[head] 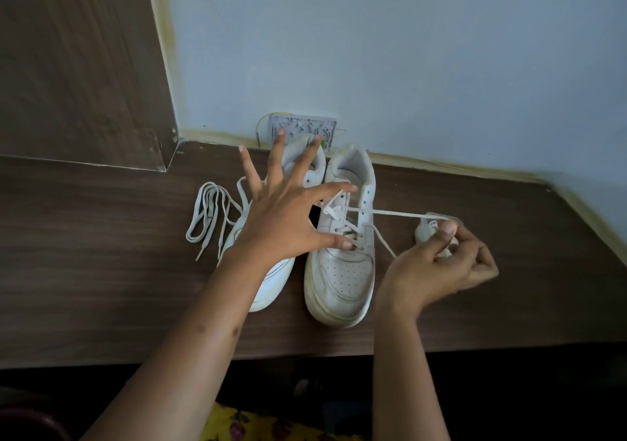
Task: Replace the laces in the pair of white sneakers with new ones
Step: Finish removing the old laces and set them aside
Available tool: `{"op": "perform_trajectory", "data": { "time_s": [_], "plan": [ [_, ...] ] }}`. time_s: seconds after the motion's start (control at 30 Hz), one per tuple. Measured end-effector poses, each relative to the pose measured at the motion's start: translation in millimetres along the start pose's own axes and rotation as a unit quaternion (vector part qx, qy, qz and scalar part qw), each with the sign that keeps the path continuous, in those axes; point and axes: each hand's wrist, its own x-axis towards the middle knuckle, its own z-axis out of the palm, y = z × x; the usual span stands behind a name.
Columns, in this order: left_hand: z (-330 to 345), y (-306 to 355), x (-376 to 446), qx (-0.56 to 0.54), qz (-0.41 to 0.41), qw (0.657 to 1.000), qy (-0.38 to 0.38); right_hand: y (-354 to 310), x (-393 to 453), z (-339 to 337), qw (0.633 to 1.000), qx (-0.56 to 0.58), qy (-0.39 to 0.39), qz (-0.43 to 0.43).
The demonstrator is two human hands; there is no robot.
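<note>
1. Two white sneakers are sitting side by side on the wooden table [101,271], toes toward the person, heels near the wall [441,67].
2. The left hand [281,216] is hovering over the left sneaker [271,291] with fingers spread wide, gripping nothing; the thumb tip is lying at the lower eyelets of the right sneaker [342,274], likely steadying it against the pull.
3. The right hand [441,264] is sitting right of the right sneaker, fingers curled, thumb and forefinger pinching its lace [397,214]; that strand is running taut from the upper eyelets, so it looks like unthreading the old lace.
4. A small whitish bundle [424,233] is lying just behind the right hand; cannot tell if it is the new lace.
5. A loose lace [207,216] is lying in loops left of the left sneaker, probably already pulled out and parked clear.
6. The right sneaker's lower eyelets are laced, so the job seems early.
7. A patterned plate [302,128] is leaning against the wall behind the heels.
</note>
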Motion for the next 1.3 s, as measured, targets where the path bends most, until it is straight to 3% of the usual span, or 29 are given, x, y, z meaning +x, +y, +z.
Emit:
{"op": "perform_trajectory", "data": {
  "time_s": [0.1, 0.17, 0.27, 0.37, 0.47, 0.53, 0.6, 0.67, 0.73, 0.97, 1.07, 1.17, 1.23, 1.3],
  "plan": [
    [0.0, 0.4, -0.3, 0.001, -0.003, 1.000, -0.004, -0.9, -1.1, -2.4, 0.996, -0.024, -0.074, -0.048],
    [0.4, 0.3, 0.1, -0.002, -0.003, 1.000, -0.002, -0.8, -2.6, -2.3, 0.978, -0.066, -0.171, -0.101],
    [0.8, 0.2, -0.3, -0.010, 0.000, 1.000, 0.008, 5.3, -11.5, -2.2, 0.906, -0.193, -0.346, -0.150],
    [1.9, 0.3, -0.5, -0.020, 0.004, 1.000, 0.019, 9.4, -17.0, -1.8, 0.857, -0.244, -0.425, -0.158],
    [3.0, -1.0, 0.2, -0.020, 0.006, 1.000, 0.018, 8.4, -16.7, 1.1, 0.890, -0.214, -0.384, -0.124],
    [3.0, -2.2, 1.0, -0.018, 0.007, 1.000, 0.012, 2.7, -16.5, 2.2, 0.944, -0.151, -0.283, -0.081],
    [2.1, -2.1, 1.5, -0.020, 0.003, 1.000, 0.004, -2.2, -10.3, 0.9, 0.988, -0.065, -0.134, -0.029],
    [0.8, -2.2, 1.4, -0.019, -0.003, 1.000, -0.004, -2.3, 2.8, -3.0, 0.999, -0.026, -0.017, 0.012],
    [0.2, -2.6, 1.2, -0.018, -0.005, 1.000, -0.006, -1.4, 12.9, -7.4, 0.998, -0.034, 0.004, 0.047],
    [0.6, -2.9, 2.2, -0.019, -0.008, 1.000, -0.010, -1.9, 17.0, -14.2, 0.997, -0.058, -0.024, 0.041],
    [1.4, -2.8, 2.3, -0.023, -0.006, 1.000, -0.013, 1.3, 18.2, -14.8, 0.994, -0.093, -0.052, -0.012],
    [1.9, -4.1, 2.5, -0.030, -0.003, 0.999, -0.022, 2.6, 12.9, -13.4, 0.964, -0.132, -0.217, -0.083],
    [1.7, -5.2, 2.0, -0.032, 0.000, 0.999, -0.031, 3.6, 5.4, -11.4, 0.912, -0.170, -0.357, -0.111],
    [1.2, -5.2, 1.6, -0.034, 0.002, 0.999, -0.037, 6.0, -2.9, -9.6, 0.869, -0.214, -0.421, -0.149]
  ]
}}
